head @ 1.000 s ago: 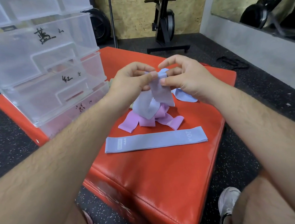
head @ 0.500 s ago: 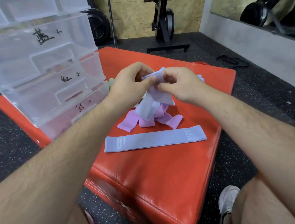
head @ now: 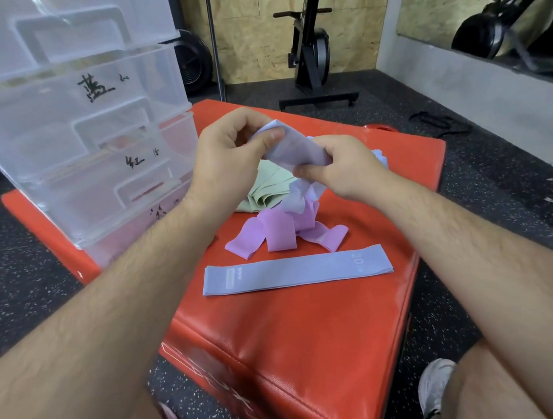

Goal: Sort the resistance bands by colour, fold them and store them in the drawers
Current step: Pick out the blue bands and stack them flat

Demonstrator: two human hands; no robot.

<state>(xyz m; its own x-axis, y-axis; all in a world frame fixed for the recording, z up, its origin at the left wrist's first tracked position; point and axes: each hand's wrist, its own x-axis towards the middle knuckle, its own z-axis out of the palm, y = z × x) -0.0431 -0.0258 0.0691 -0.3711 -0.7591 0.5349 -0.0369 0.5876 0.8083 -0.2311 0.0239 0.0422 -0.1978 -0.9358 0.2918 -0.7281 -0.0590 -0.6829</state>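
Both hands hold one blue resistance band (head: 298, 151) in the air above the red box (head: 300, 337). My left hand (head: 228, 159) pinches its upper end and my right hand (head: 342, 167) pinches its lower part; a loose loop hangs below. Under the hands lie a heap of pink bands (head: 281, 233) and some green bands (head: 267, 189), partly hidden. Another blue band (head: 296, 271) lies flat near the box's front. The clear plastic drawers (head: 88, 144), stacked and marked with handwritten labels, stand at the left and are closed.
Black speckled gym floor (head: 474, 207) surrounds the box. An exercise machine (head: 312, 50) stands at the back by a wooden wall. A black strap (head: 441, 121) lies on the floor at the right. My shoes (head: 434, 394) are beside the box's front corner.
My hands have drawn the blue band out between them, the left end raised and the right hand lower. The green bands behind now show. The view came a little closer.
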